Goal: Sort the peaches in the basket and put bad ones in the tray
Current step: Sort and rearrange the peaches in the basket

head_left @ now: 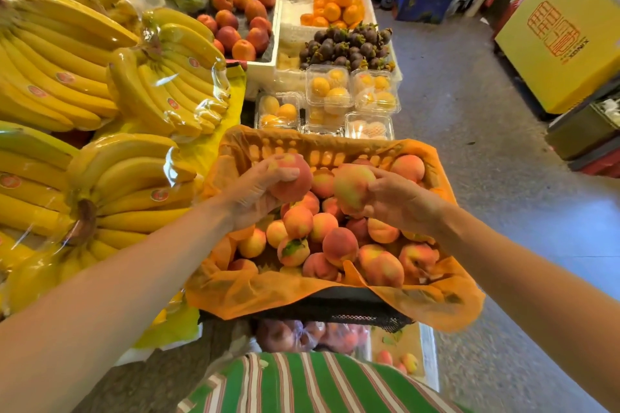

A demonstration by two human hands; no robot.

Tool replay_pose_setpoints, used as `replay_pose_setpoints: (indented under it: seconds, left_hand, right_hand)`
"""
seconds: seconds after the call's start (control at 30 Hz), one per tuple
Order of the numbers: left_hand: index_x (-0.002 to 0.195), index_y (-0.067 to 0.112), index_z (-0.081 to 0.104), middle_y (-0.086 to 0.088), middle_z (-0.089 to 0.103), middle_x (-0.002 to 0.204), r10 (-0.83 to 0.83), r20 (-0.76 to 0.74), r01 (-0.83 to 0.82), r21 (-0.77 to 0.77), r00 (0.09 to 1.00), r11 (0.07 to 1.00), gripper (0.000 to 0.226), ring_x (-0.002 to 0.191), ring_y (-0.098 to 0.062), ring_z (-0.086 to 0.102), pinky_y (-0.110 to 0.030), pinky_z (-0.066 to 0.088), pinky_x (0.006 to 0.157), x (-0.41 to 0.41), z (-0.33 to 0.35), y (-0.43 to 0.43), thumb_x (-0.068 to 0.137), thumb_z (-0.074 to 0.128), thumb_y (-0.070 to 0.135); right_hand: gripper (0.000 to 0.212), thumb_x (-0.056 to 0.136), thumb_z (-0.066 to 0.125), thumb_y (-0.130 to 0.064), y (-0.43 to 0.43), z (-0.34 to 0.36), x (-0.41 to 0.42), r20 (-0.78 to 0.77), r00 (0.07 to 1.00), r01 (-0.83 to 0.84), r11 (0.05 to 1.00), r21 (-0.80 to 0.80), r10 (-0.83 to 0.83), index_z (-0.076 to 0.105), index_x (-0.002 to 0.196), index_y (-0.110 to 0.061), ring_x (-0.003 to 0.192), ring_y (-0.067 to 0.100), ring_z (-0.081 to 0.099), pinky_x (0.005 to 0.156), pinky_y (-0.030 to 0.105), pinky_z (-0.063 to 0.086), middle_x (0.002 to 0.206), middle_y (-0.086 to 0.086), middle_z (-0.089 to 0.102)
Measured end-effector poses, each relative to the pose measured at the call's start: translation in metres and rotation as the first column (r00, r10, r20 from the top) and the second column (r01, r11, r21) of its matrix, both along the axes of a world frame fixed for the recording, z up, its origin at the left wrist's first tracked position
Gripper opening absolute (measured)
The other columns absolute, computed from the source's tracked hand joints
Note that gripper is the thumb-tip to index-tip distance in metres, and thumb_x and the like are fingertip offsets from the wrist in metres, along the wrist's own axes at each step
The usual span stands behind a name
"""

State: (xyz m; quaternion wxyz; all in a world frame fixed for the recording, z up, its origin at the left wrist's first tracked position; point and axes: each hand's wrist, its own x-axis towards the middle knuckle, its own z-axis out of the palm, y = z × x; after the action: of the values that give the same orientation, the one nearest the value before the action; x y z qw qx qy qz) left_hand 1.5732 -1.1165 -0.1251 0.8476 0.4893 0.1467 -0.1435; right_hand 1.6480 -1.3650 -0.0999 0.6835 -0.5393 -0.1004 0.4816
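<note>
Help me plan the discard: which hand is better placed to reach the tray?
Right, probably. The right hand grips a peach at the right of the basket, and the tray lies low on that side; the left hand would have to cross.

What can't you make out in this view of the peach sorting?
Head view:
1. Left peach, right peach: parts hidden under left hand, right hand.
2. Tray: mostly hidden behind basket and shirt.
3. Lower peaches: buried under the pile.

Fruit stall in a market; wrapped bananas [67,77], heaped oranges [335,3], mangosteens [349,45], boxed fruit [328,90]
</note>
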Motion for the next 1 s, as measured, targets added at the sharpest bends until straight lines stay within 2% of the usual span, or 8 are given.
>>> replay_pose_setpoints:
  seconds: [0.13, 0.23, 0.33, 0.47, 0.6, 0.73, 0.87, 1.0]
  left_hand:
    - [0.119, 0.024, 0.061, -0.006, 0.059, 0.119, -0.054, -0.009, 0.055, 0.138, 0.998, 0.989, 0.061, 0.106, -0.023, 0.061, -0.034, 0.056, 0.084, 0.002, 0.004, -0.004, 0.064, 0.083, 0.014]
    - [0.124, 0.022, 0.055, -0.006, 0.053, 0.121, -0.098, -0.063, 0.116, 0.441, 0.993, 0.89, 0.063, 0.107, -0.023, 0.057, -0.03, 0.055, 0.076, 0.005, 0.001, -0.013, 0.067, 0.083, 0.02]
    - [0.118, 0.024, 0.056, 0.002, 0.051, 0.11, -0.182, -0.08, 0.187, 0.681, 0.98, 0.708, 0.058, 0.098, -0.015, 0.055, -0.025, 0.051, 0.071, 0.012, -0.009, -0.024, 0.067, 0.085, 0.024]
    - [0.116, 0.025, 0.059, 0.006, 0.051, 0.1, -0.172, -0.072, 0.17, 0.727, 0.983, 0.665, 0.055, 0.09, -0.011, 0.052, -0.023, 0.047, 0.066, 0.021, -0.024, -0.034, 0.068, 0.084, 0.021]
    - [0.112, 0.026, 0.06, 0.005, 0.053, 0.101, -0.183, -0.043, 0.144, 0.798, 0.982, 0.586, 0.056, 0.091, -0.013, 0.053, -0.027, 0.049, 0.072, 0.036, -0.034, -0.037, 0.064, 0.087, 0.025]
    - [0.111, 0.031, 0.056, 0.004, 0.051, 0.104, -0.229, -0.011, 0.108, 0.903, 0.973, 0.416, 0.057, 0.099, -0.02, 0.05, -0.032, 0.045, 0.082, 0.052, -0.043, -0.04, 0.063, 0.086, 0.034]
    - [0.117, 0.025, 0.057, -0.003, 0.049, 0.109, -0.333, 0.0, 0.1, 0.953, 0.943, 0.285, 0.061, 0.104, -0.023, 0.049, -0.033, 0.045, 0.083, 0.066, -0.054, -0.044, 0.064, 0.085, 0.037]
    - [0.123, 0.018, 0.053, -0.004, 0.054, 0.117, -0.437, 0.045, 0.056, 0.975, 0.898, 0.215, 0.062, 0.106, -0.022, 0.051, -0.033, 0.043, 0.084, 0.072, -0.061, -0.048, 0.07, 0.081, 0.031]
  right_hand:
    - [0.055, 0.088, 0.058, -0.044, -0.007, 0.006, 0.0, 0.004, 0.998, 0.056, 0.988, -0.145, -0.056, 0.053, 0.129, -0.008, 0.091, 0.024, 0.063, 0.069, 0.029, 0.055, 0.114, 0.019, 0.058]
    - [0.037, 0.097, 0.049, -0.04, -0.018, 0.003, 0.006, 0.242, 0.969, 0.054, 0.919, -0.39, 0.046, 0.061, 0.118, -0.012, 0.083, 0.018, 0.059, 0.074, 0.032, 0.05, 0.098, 0.009, 0.061]
    - [0.029, 0.088, 0.066, -0.041, -0.031, -0.002, 0.007, 0.476, 0.825, 0.05, 0.798, -0.601, 0.306, 0.064, 0.109, -0.02, 0.086, 0.01, 0.064, 0.078, 0.028, 0.053, 0.096, -0.004, 0.065]
    - [0.048, 0.074, 0.08, -0.039, -0.032, -0.013, -0.006, 0.538, 0.577, 0.043, 0.635, -0.771, 0.615, 0.06, 0.116, -0.027, 0.099, 0.008, 0.056, 0.082, 0.025, 0.051, 0.11, -0.009, 0.059]
    - [0.05, 0.071, 0.073, -0.045, -0.027, -0.033, -0.015, 0.54, 0.378, 0.102, 0.546, -0.831, 0.752, 0.058, 0.117, -0.032, 0.102, 0.009, 0.051, 0.084, 0.03, 0.046, 0.113, -0.015, 0.059]
    - [0.047, 0.076, 0.064, -0.052, -0.026, -0.036, -0.012, 0.629, 0.282, 0.25, 0.577, -0.777, 0.725, 0.058, 0.116, -0.028, 0.093, 0.009, 0.052, 0.075, 0.028, 0.037, 0.102, -0.012, 0.061]
    - [0.053, 0.08, 0.047, -0.062, -0.03, -0.038, -0.013, 0.634, 0.156, 0.34, 0.561, -0.754, 0.757, 0.061, 0.115, -0.025, 0.098, 0.013, 0.045, 0.081, 0.03, 0.041, 0.106, -0.006, 0.056]
    - [0.043, 0.087, 0.053, -0.052, -0.028, -0.037, -0.014, 0.645, 0.167, 0.323, 0.577, -0.75, 0.745, 0.057, 0.118, -0.022, 0.096, 0.014, 0.047, 0.082, 0.033, 0.04, 0.103, -0.005, 0.059]
